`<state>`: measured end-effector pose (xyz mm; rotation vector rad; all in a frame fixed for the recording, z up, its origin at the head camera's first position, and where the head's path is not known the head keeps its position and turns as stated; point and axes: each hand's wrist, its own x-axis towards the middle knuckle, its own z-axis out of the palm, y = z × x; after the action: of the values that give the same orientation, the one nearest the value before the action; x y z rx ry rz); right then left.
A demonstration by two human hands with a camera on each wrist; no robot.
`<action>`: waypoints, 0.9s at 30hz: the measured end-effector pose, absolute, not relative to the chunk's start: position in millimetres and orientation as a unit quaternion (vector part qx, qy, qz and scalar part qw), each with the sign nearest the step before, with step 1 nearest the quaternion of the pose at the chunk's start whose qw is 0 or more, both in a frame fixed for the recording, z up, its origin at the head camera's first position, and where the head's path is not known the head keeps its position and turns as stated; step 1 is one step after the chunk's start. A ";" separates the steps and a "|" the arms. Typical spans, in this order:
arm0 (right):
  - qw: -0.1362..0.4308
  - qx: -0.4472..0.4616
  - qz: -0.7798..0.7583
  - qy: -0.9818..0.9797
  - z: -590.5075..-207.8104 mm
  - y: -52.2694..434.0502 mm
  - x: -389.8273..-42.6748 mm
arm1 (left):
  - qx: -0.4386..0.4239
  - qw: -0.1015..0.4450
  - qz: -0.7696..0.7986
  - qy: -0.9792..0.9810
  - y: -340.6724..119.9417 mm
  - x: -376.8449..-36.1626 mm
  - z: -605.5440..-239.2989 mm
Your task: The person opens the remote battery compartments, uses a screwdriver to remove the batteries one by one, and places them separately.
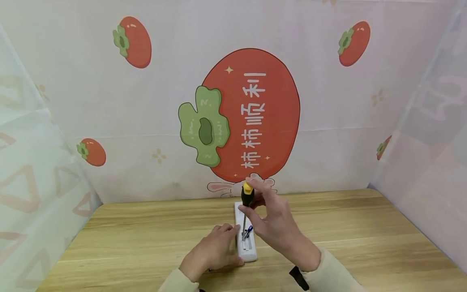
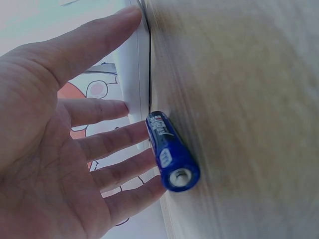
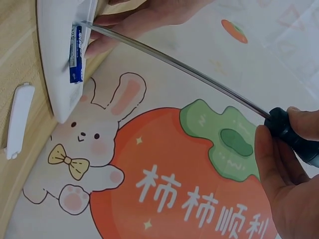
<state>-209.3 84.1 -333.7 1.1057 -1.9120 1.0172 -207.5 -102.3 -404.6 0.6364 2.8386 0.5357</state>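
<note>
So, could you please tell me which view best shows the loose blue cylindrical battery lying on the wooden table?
The left wrist view: the loose blue battery fills it, lying on the wooden table beside the left hand. Neither the head view nor the right wrist view shows it.

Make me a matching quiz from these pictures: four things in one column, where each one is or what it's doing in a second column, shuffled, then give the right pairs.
Things
1. screwdriver
2. loose battery
3. battery cover
4. left hand

Places or states
A. lies alone on the wooden table, beside the white remote control
B. rests flat against the remote control's side
C. gripped by the right hand, tip in the battery compartment
D. lies on the table by the left fingers

Pairs: 1-C, 2-D, 3-A, 4-B
</note>
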 end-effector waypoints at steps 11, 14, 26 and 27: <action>0.361 0.431 0.381 -0.734 -338.3 80.9 -208.8 | 0.215 0.090 0.184 0.955 -102.6 -206.9 -405.4; 0.367 0.437 0.371 -0.732 -339.8 78.8 -208.7 | 0.217 0.084 0.183 0.955 -102.5 -206.1 -405.9; 0.388 0.428 0.333 -0.745 -340.9 74.5 -205.5 | 0.214 0.087 0.181 0.956 -101.6 -206.0 -405.3; 0.389 0.427 0.332 -0.746 -340.7 74.4 -205.2 | 0.214 0.087 0.180 0.956 -101.6 -205.9 -405.2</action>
<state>-205.2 74.4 -340.7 1.0867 -1.8958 0.8433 -205.9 -101.6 -405.2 0.6370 2.8479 0.5362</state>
